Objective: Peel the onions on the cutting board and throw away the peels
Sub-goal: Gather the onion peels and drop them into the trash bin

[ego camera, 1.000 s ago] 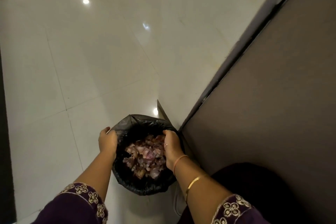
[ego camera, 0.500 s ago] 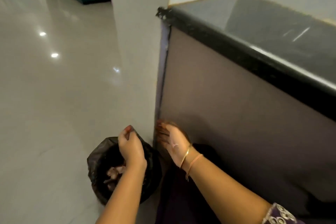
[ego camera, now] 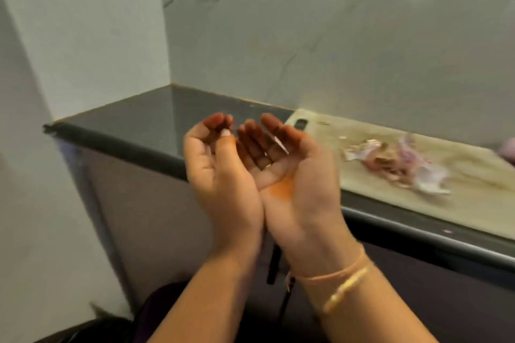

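1. Evidently the task is sitting unfinished: a loose heap of pink, papery peels is lying on the cutting board, well apart from both hands and waiting to be thrown away.
2. A purplish blur is showing at the board's far right edge. It may be an onion, but it is too smeared to tell, so how much peeling is done cannot be judged.
3. The left hand and right hand are hovering together in front of the dark counter, left of the board, with palms turned up and heels touching.
4. Both are cupping loosely, fingers gently curved and gripping nothing. A pale sliver is showing on the right palm, perhaps a peel scrap, perhaps glare.
5. Judging by this, gathering that heap is looking like the next step.
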### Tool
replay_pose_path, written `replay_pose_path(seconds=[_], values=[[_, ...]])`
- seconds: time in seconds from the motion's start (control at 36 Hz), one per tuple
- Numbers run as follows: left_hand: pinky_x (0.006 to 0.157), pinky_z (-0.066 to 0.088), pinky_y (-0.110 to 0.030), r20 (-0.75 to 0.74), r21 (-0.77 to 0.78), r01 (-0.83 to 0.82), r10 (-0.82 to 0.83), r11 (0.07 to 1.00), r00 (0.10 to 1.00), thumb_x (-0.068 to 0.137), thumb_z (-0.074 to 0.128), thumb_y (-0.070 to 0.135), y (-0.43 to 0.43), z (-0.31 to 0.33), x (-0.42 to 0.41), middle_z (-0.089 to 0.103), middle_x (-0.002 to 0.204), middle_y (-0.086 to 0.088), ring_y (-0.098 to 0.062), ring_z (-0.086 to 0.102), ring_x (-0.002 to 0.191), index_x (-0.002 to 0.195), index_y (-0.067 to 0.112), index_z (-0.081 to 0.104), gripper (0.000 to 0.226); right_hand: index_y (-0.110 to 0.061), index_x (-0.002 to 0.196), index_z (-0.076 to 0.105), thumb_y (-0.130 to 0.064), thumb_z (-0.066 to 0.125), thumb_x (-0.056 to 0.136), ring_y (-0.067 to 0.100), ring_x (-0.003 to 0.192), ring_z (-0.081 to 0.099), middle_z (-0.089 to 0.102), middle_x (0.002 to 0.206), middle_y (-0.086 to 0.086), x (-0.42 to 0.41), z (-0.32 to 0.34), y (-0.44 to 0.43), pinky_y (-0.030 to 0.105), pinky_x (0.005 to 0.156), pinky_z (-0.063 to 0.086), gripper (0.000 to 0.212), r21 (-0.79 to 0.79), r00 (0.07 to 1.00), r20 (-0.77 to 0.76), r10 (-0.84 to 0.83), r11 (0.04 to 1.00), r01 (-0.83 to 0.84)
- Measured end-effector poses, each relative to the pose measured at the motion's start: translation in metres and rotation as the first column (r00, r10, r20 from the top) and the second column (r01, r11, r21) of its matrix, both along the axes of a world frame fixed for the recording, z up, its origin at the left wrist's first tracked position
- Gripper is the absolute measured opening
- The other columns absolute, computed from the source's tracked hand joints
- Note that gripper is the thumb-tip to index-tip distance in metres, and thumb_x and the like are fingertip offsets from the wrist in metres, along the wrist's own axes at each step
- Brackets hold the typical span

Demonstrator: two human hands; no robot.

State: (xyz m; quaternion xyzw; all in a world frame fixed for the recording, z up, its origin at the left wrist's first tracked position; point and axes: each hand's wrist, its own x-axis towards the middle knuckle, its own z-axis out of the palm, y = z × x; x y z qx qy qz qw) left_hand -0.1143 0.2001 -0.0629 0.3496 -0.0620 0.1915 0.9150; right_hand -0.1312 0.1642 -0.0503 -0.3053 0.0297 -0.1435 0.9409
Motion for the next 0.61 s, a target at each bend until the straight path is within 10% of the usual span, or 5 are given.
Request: replay_pose_path(seconds=[0.22, 0.39, 0.53, 0.61], values=[[0.081, 0.047, -0.018, 0.133, 0.475, 0.133, -0.22, 0.87, 0.966, 0.095, 0.046, 0.005, -0.07, 0.038, 0.005, 0.061, 0.092, 0.009, 0.001, 0.057, 0.083, 0.097, 0.022, 0.059, 0.021, -0.007, 0.085, 0.064, -0.015, 0.039, 0.096, 0.021, 0.085, 0.063, 0.066, 0.083, 0.008, -0.029, 0.063, -0.12, 0.031, 0.087, 0.05, 0.029, -0.349, 0.949, 0.103, -0.299, 0.882, 0.316], [0.076, 0.039, -0.02, -0.001, 0.864, 0.186, -0.368, 0.468, 0.93, 0.101, 0.042, 0.027, -0.114, 0.042, 0.04, 0.057, 0.1, 0.009, -0.003, 0.052, 0.093, 0.105, 0.02, 0.055, 0.016, -0.016, 0.103, 0.064, -0.034, 0.051, 0.095, 0.019, 0.104, 0.055, 0.063, 0.11, 0.006, -0.038, 0.045, -0.22, 0.038, 0.097, 0.04, 0.024, -0.943, 0.826, -0.139, -0.546, 0.327, 0.057], [0.097, 0.03, -0.032, -0.287, 0.898, 0.406, -0.47, 0.172, 0.835, 0.103, 0.022, 0.045, -0.133, 0.038, 0.056, 0.045, 0.14, -0.006, -0.022, 0.04, 0.129, 0.134, 0.015, 0.05, 0.052, -0.028, 0.131, 0.046, -0.08, 0.053, 0.061, 0.019, 0.121, 0.051, 0.049, 0.125, -0.008, -0.051, 0.024, -0.241, 0.037, 0.104, 0.04, 0.088, -0.96, 0.852, -0.254, -0.458, 0.015, -0.279], [0.095, 0.031, -0.033, -0.366, 0.843, 0.503, -0.483, 0.191, 0.796, 0.101, 0.021, 0.051, -0.138, 0.035, 0.063, 0.048, 0.135, -0.01, -0.022, 0.045, 0.117, 0.128, 0.015, 0.055, 0.056, -0.029, 0.151, 0.014, -0.075, 0.046, 0.066, 0.017, 0.139, 0.031, 0.025, 0.153, -0.001, -0.054, 0.015, -0.235, 0.036, 0.115, 0.026, 0.102, -0.895, 0.904, -0.234, -0.359, -0.283, -0.344]])
